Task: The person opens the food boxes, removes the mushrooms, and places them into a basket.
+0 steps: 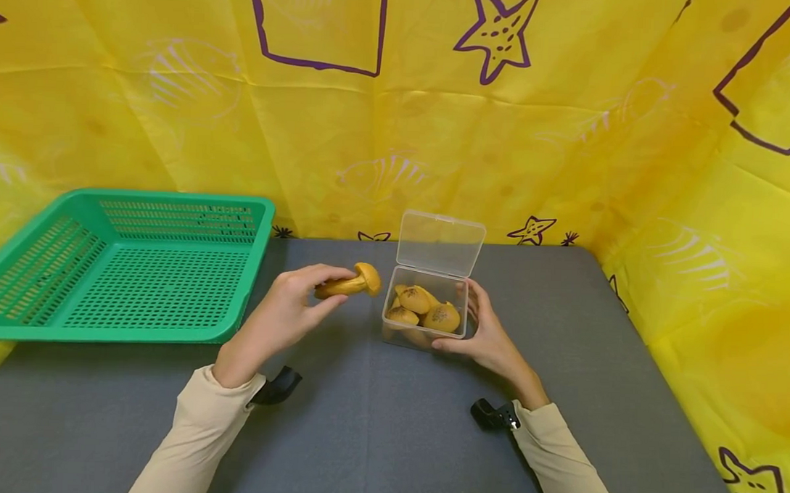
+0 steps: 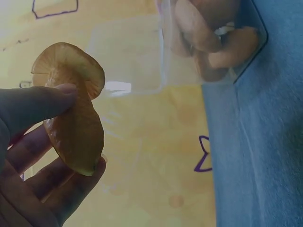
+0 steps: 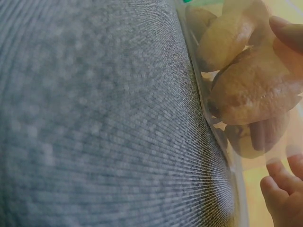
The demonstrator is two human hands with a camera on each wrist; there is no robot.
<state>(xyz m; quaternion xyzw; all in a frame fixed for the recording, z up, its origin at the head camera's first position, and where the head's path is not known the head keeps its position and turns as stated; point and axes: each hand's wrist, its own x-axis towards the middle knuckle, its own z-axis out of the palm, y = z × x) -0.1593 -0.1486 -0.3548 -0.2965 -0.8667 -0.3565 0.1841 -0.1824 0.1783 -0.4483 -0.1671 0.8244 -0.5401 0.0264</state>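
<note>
My left hand pinches a yellow-brown mushroom between thumb and fingers, above the table just left of the box. In the left wrist view, the mushroom shows a broad cap with gills underneath and a thick stem. A clear plastic box stands on the table, its hinged lid raised at the back. Several similar mushrooms lie inside. My right hand holds the box from its right side, thumb at the front and fingers round the far right corner. The right wrist view shows mushrooms through the box's wall.
A green perforated plastic basket stands on the left of the grey-covered table, with no contents visible. Yellow cloth with sea-creature drawings hangs behind and to the right. Black wrist mounts are worn on both forearms.
</note>
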